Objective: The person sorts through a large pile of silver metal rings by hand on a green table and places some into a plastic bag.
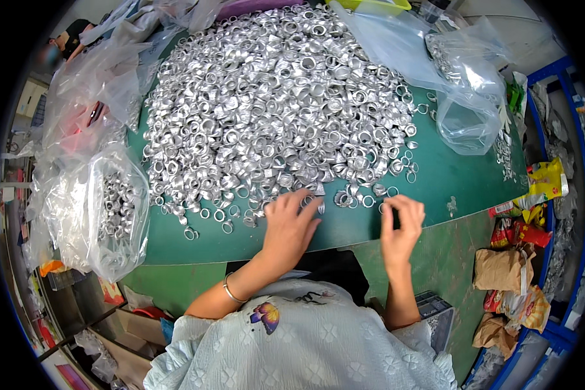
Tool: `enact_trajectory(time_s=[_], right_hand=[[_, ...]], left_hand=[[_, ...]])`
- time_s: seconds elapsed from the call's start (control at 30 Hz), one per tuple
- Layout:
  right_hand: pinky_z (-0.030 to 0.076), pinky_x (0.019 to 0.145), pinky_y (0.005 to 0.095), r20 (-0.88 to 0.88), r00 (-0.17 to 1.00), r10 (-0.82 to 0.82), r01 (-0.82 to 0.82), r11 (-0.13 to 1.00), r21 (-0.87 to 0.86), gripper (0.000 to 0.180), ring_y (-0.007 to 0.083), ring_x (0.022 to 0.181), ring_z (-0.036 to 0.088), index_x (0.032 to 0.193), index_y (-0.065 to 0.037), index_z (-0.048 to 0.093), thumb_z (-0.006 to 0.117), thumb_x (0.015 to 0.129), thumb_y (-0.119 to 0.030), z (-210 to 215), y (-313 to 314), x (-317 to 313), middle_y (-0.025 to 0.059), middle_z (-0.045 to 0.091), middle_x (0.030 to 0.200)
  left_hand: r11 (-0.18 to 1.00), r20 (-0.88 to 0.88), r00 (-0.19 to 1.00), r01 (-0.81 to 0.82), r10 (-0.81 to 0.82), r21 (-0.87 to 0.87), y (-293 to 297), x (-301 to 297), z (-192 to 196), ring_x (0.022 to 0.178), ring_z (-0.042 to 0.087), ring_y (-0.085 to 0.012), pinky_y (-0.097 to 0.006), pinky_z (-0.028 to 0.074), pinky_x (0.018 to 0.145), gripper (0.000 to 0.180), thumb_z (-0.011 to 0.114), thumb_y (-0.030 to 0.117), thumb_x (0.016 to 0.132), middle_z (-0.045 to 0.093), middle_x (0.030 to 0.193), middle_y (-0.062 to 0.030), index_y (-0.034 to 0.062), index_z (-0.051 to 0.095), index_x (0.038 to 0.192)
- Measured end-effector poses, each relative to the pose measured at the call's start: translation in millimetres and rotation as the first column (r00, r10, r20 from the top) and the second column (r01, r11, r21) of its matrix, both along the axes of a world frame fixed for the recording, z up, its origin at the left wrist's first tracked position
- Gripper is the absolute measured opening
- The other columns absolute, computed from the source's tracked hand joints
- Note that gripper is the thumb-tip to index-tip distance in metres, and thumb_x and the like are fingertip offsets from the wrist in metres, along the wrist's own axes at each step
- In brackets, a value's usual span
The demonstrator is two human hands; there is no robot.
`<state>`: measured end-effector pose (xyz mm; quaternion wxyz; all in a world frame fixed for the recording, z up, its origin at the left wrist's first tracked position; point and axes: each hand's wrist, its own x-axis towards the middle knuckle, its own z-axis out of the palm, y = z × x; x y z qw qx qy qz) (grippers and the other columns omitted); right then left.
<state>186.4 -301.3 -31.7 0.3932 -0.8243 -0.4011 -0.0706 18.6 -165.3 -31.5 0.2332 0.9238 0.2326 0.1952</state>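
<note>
A large heap of silver metal rings (pixel 273 110) covers most of the green table top (pixel 448 188). My left hand (pixel 289 226), with a bangle (pixel 230 288) on its wrist, reaches to the near edge of the heap. Its fingers are spread over the rings there, and its fingertips are slightly blurred. A loose ring (pixel 321 208) lies beside its index finger. My right hand (pixel 403 229) is held near the table's front edge, its thumb and index finger curled together. A small ring (pixel 381 208) shows at those fingertips. Several loose rings (pixel 220 215) lie left of my left hand.
Clear plastic bags holding rings stand at the table's left (pixel 118 214) and right (pixel 465 123). A purple tray (pixel 253 8) and a yellow-green tray (pixel 377 5) sit at the back. Right of the table is a blue shelf (pixel 582 247) beside paper bags (pixel 504 270). Another person (pixel 75 39) is at far left.
</note>
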Motion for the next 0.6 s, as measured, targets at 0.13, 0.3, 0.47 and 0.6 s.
enact_trajectory(time_s=[0.13, 0.3, 0.47, 0.6], right_hand=[[0.036, 0.079, 0.0358, 0.017, 0.999, -0.038, 0.04, 0.99, -0.134, 0.01, 0.0254, 0.09, 0.052, 0.086, -0.005, 0.064, 0.068, 0.076, -0.006, 5, -12, 16, 0.0083, 0.06, 0.095], [0.04, 0.078, 0.0364, -0.04, 0.999, -0.004, 0.001, 0.998, -0.068, 0.007, 0.0275, 0.087, 0.054, 0.082, -0.002, 0.062, 0.066, 0.077, -0.002, -9, -14, 21, 0.0102, 0.06, 0.096], [0.046, 0.073, 0.0277, -0.165, 0.984, -0.061, 0.083, 0.989, 0.127, 0.006, 0.0198, 0.084, 0.058, 0.088, 0.001, 0.058, 0.059, 0.083, 0.004, -16, -18, 36, 0.0108, 0.061, 0.098], [0.046, 0.066, 0.0283, -0.757, 0.542, 0.365, 0.349, 0.721, 0.598, 0.023, 0.02, 0.083, 0.057, 0.115, 0.004, 0.048, 0.046, 0.093, -0.002, 2, -18, 42, 0.0134, 0.055, 0.103]], left_hand=[[0.986, 0.012, 0.986, 0.165, -0.165, 0.02, -10, 43, -1, 0.106, 0.047, -0.027, -0.041, 0.034, 0.085, 0.044, 0.07, 0.012, 0.074, 0.05, 0.117, -0.0072, 0.0109, 0.056, 0.116], [0.976, 0.065, 0.978, 0.19, -0.198, 0.108, -17, 89, -8, 0.1, 0.047, -0.024, -0.039, 0.033, 0.08, 0.033, 0.069, 0.014, 0.073, 0.051, 0.111, -0.0056, 0.0085, 0.06, 0.105], [0.959, -0.058, 0.968, 0.25, -0.244, 0.136, -14, 106, -18, 0.097, 0.047, -0.024, -0.039, 0.034, 0.078, 0.02, 0.069, 0.011, 0.071, 0.052, 0.106, -0.0062, 0.0058, 0.06, 0.089], [0.969, 0.196, 0.949, 0.239, -0.247, 0.063, -10, 101, -1, 0.096, 0.049, -0.0258, -0.038, 0.036, 0.077, 0.017, 0.068, 0.005, 0.07, 0.054, 0.105, -0.0078, 0.0045, 0.059, 0.085]])
